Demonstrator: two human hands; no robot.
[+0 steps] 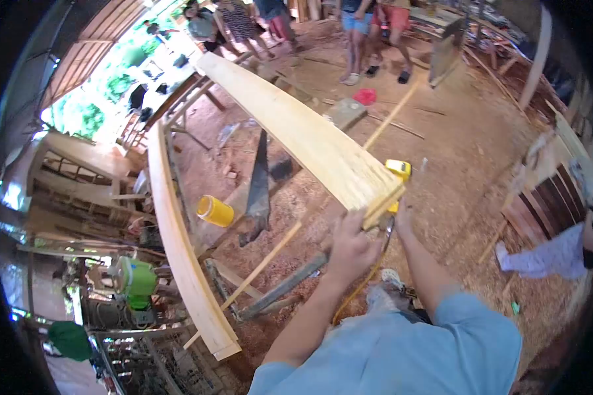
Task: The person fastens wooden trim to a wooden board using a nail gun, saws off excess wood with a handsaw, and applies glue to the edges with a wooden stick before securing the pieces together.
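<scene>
A long pale wooden plank (290, 122) runs from near my body toward the far left, its near end looking layered. At that end my left hand (352, 245) is closed, fingers curled against the edge. My right hand (402, 216) is just right of the end, wrapped around a yellow power tool (398, 170). The plank hides part of the tool, so its exact kind is unclear. A yellow cord or hose (362, 289) trails down from it toward my legs. A thin wooden strip (267, 259) crosses beneath the plank.
A second long plank (178, 230) lies to the left. Between the planks are a handsaw (257, 184) and a yellow container (215, 210). A green machine (136, 280) stands left. Several people (357, 33) are at the back. Dark slats (550, 204) and a pale cloth (547, 253) lie right.
</scene>
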